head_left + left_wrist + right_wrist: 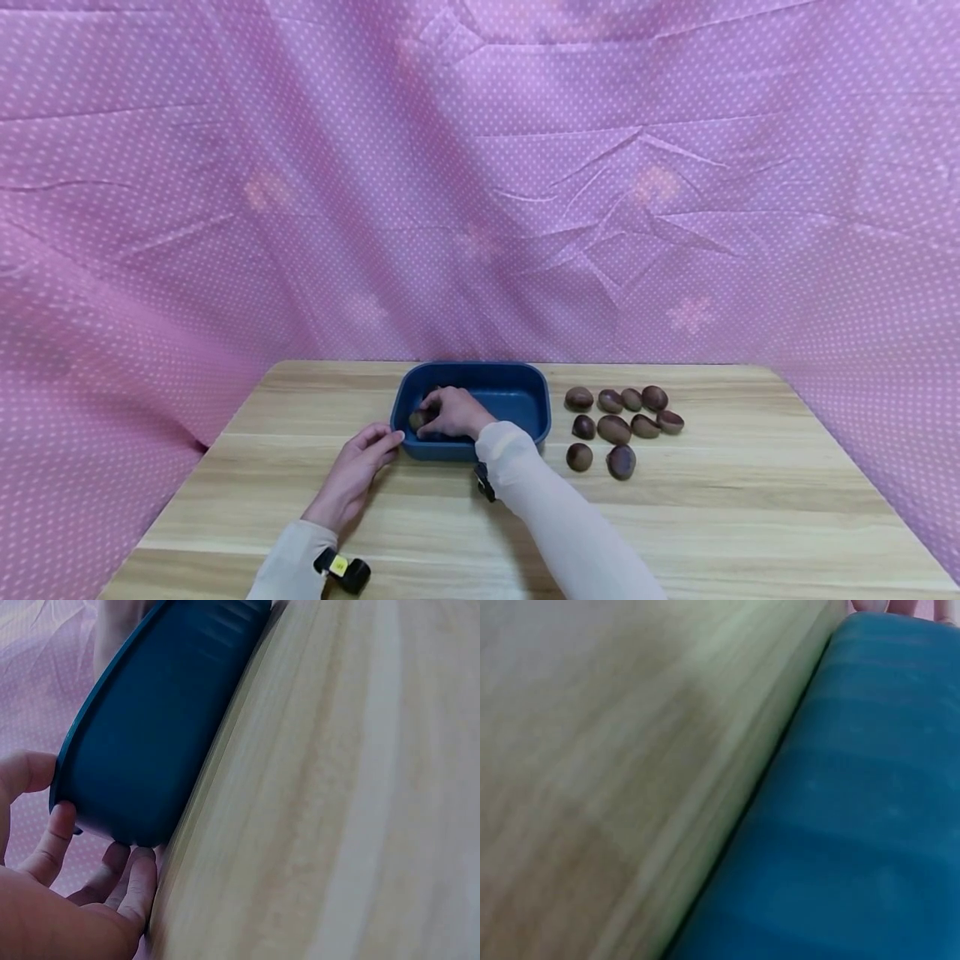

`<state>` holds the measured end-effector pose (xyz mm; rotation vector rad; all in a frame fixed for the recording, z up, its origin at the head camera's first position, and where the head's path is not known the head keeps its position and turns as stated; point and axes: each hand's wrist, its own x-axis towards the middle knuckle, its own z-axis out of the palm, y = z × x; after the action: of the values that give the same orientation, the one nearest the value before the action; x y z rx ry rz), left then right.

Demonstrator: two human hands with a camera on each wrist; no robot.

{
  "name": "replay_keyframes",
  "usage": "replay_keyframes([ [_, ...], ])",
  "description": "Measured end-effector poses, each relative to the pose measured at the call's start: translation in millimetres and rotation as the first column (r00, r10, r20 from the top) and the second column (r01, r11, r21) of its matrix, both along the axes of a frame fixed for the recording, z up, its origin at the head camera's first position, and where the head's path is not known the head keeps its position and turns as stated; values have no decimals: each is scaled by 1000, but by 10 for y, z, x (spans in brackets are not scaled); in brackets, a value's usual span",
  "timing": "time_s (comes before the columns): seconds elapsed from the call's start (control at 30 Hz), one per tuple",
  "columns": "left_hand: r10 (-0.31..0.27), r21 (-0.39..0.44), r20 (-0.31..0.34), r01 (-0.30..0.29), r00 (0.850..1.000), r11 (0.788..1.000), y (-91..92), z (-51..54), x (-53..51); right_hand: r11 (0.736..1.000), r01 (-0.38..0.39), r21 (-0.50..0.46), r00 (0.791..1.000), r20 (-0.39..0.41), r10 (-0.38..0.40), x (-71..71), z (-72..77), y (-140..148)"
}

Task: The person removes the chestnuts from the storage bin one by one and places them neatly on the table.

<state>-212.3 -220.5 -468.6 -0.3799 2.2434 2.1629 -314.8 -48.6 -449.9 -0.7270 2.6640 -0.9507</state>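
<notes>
A dark blue rectangular box stands at the middle of the table's far side. Inside its left end my right hand reaches down and pinches a brown chestnut between thumb and fingers. The fingers partly cover whatever else lies there. My left hand holds the box's near left corner. In the left wrist view, fingers of that hand touch the rim and the lower wall of the box. The right wrist view is filled mostly by the box's outer front wall; the right hand's grip does not show there.
Several loose chestnuts lie in rough rows on the wooden table, right of the box. A pink dotted cloth hangs behind the table and along both sides. Each wrist wears a small black camera.
</notes>
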Motion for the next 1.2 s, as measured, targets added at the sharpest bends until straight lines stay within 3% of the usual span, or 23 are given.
replay_keyframes([
  [0.47, -8, -6, -5, 8, 1000, 1000, 40, 21, 1, 988, -42, 150, 994, -90, 56, 15, 3, 14],
  [0.67, -14, -1, -5, 14, 1000, 1000, 21, 12, 23, 995, -26, 96, 995, -97, 36, 50, 47, 59],
  [0.93, -13, 3, 4, 13, 1000, 1000, 2, 24, 20, 1000, 5, 7, 995, -98, -5, 147, 211, 215],
  [1.2, -19, -9, 5, 19, 1000, 1000, -5, 25, 12, 998, 0, -63, 990, -141, -9, 218, 355, 604],
])
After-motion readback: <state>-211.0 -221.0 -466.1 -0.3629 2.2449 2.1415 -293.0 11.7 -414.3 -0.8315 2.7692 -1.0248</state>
